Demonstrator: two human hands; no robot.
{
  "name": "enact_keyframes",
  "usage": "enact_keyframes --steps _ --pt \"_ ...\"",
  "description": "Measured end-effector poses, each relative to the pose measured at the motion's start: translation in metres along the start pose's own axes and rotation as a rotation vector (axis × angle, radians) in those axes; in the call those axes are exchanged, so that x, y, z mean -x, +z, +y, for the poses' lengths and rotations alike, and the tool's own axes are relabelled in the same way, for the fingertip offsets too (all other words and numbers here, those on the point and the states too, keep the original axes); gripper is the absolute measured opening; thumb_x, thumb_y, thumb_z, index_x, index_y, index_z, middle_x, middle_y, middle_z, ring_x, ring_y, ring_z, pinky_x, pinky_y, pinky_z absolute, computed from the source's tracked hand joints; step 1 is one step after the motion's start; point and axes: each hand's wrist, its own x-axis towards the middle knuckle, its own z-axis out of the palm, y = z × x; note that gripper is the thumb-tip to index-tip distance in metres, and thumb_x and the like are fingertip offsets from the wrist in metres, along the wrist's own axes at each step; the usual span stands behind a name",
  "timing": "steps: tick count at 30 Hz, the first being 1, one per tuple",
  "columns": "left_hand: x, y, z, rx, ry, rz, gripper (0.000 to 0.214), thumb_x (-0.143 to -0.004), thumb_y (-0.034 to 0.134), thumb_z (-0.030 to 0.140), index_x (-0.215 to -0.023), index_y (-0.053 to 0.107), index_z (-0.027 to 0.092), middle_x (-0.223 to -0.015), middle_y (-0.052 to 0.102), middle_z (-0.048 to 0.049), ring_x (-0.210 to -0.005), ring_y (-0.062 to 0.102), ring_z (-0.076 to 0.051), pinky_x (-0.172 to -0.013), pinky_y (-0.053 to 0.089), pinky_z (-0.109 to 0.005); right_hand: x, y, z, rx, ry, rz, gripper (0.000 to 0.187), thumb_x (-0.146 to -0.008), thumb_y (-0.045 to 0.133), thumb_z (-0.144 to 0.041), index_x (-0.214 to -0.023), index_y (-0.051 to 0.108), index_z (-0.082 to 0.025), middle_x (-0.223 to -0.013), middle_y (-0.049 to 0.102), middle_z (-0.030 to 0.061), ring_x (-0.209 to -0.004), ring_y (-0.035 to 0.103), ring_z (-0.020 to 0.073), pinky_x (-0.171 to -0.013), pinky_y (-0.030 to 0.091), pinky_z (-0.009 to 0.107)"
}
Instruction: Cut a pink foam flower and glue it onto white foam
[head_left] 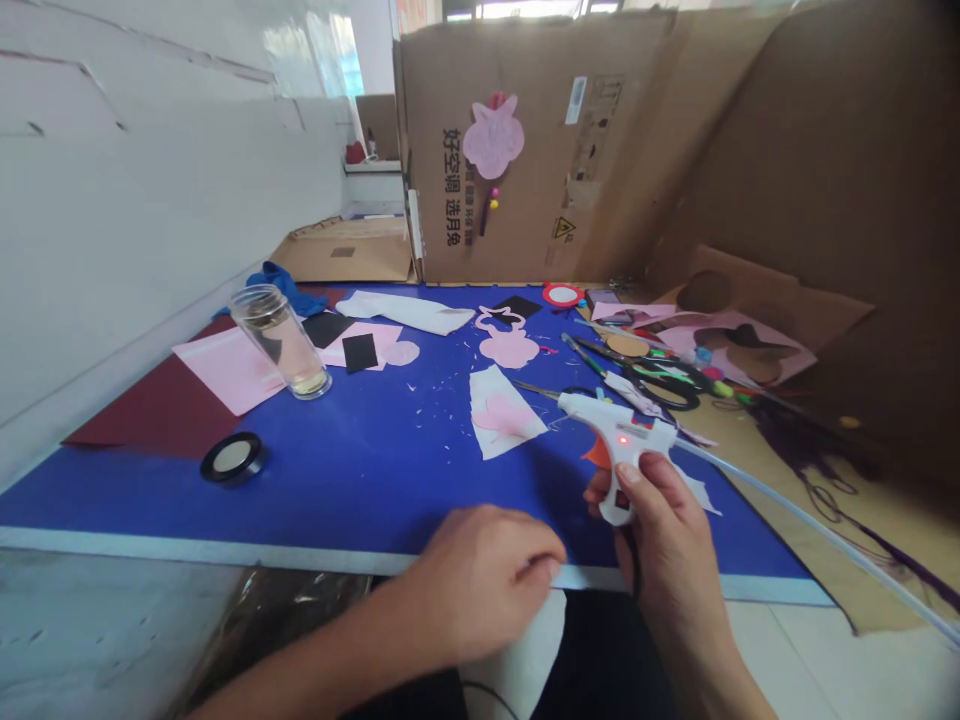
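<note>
My right hand [667, 530] grips a white hot glue gun [626, 430] by its handle, over the table's right part. A red light glows on its body, and a long clear glue stick [780, 500] runs out of its back. Its nozzle points left, close to a white paper piece [506, 415] with a pink patch on it. My left hand [491, 575] is closed at the table's front edge. What its fingers hold, if anything, is hidden. Below it, a white sheet [536, 650] lies over dark clothing.
On the blue table [352, 510] stand a glass bottle [281, 345] and a black tape roll [232, 458]. Pink cutouts [510, 348] lie further back. Scissors [660, 385] and scraps crowd the right. A cardboard box [540, 220] walls the back, with a pink shape [493, 140] on it.
</note>
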Motion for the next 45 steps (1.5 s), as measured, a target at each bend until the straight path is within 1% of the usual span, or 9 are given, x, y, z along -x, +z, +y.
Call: enact_keyframes --steps 2,4,7,10,14,23,28,35,45 --pt "-0.013 -0.036 -0.009 -0.023 0.015 0.070 0.023 -0.097 0.059 0.023 -0.092 0.081 0.027 -0.089 0.080 0.0010 -0.078 0.069 -0.017 -0.073 0.048 -0.028 -0.003 -0.005 -0.001 0.062 0.010 0.037 0.035 -0.086 0.082 -0.053 -0.093 0.072 -0.020 -0.070 0.071 0.0022 -0.060 0.061 0.0169 -0.055 0.047 0.026" --pt "-0.037 -0.067 -0.022 -0.065 0.028 0.211 0.023 -0.093 0.059 0.019 -0.094 0.080 0.024 -0.090 0.079 0.0012 -0.077 0.068 -0.016 -0.073 0.049 -0.027 -0.007 -0.010 0.000 0.078 0.018 0.067 0.039 -0.084 0.084 -0.055 -0.094 0.073 -0.019 -0.068 0.070 0.0017 -0.057 0.059 0.0167 -0.050 0.043 0.026" --pt "-0.081 -0.091 -0.042 -0.152 0.106 0.252 0.022 -0.085 0.061 0.012 -0.092 0.080 0.021 -0.096 0.078 -0.0003 -0.082 0.067 -0.016 -0.079 0.051 -0.028 -0.014 -0.017 0.006 0.081 0.004 0.067 0.038 -0.084 0.085 -0.054 -0.091 0.071 -0.020 -0.065 0.068 0.0007 -0.055 0.059 0.0165 -0.050 0.043 0.026" --pt "-0.114 -0.088 -0.058 -0.155 0.169 0.165 0.025 -0.084 0.059 0.007 -0.089 0.080 0.020 -0.097 0.076 -0.0025 -0.082 0.066 -0.015 -0.081 0.051 -0.029 -0.018 -0.024 0.012 0.133 -0.016 0.067 0.039 -0.085 0.085 -0.056 -0.087 0.070 -0.020 -0.065 0.069 0.0015 -0.057 0.061 0.0166 -0.055 0.047 0.027" --pt "-0.130 -0.076 -0.070 -0.068 0.176 0.111 0.031 -0.081 0.056 0.002 -0.086 0.080 0.020 -0.096 0.078 -0.0025 -0.087 0.069 -0.015 -0.082 0.051 -0.028 -0.021 -0.030 0.015 0.229 0.007 0.070 0.045 -0.083 0.084 -0.062 -0.082 0.071 -0.019 -0.065 0.071 0.0043 -0.056 0.061 0.0178 -0.052 0.045 0.027" --pt "-0.133 -0.072 -0.082 0.046 0.081 0.110 0.034 -0.081 0.053 -0.001 -0.087 0.081 0.018 -0.094 0.082 -0.0021 -0.088 0.073 -0.015 -0.084 0.053 -0.026 -0.020 -0.028 0.007 0.394 -0.001 0.074 0.046 -0.081 0.082 -0.065 -0.077 0.075 -0.020 -0.059 0.070 0.0063 -0.051 0.060 0.0193 -0.044 0.041 0.028" --pt "-0.134 -0.068 -0.082 0.038 0.056 0.089 0.040 -0.078 0.050 -0.004 -0.087 0.081 0.018 -0.094 0.083 -0.0009 -0.089 0.075 -0.015 -0.084 0.054 -0.026 -0.019 -0.028 0.008 0.471 -0.017 0.084 0.049 -0.084 0.080 -0.065 -0.065 0.071 -0.020 -0.057 0.069 0.0066 -0.050 0.058 0.0184 -0.043 0.038 0.028" --pt "-0.135 -0.063 -0.084 -0.025 0.007 0.047 0.044 -0.077 0.048 -0.008 -0.087 0.082 0.020 -0.092 0.084 0.0006 -0.087 0.076 -0.015 -0.081 0.055 -0.026 -0.013 -0.019 -0.002 0.505 0.000 0.092 0.043 -0.088 0.078 -0.059 -0.072 0.074 -0.019 -0.062 0.071 0.0060 -0.056 0.060 0.0194 -0.048 0.040 0.028" --pt "-0.135 -0.058 -0.091 -0.093 0.204 0.053 0.038 -0.077 0.050 -0.007 -0.085 0.077 0.019 -0.094 0.079 -0.0012 -0.086 0.072 -0.015 -0.081 0.053 -0.028 -0.017 -0.024 0.006 0.555 -0.027 0.049 0.045 -0.089 0.076 -0.063 -0.077 0.073 -0.020 -0.063 0.071 0.0038 -0.057 0.061 0.0187 -0.055 0.045 0.029"
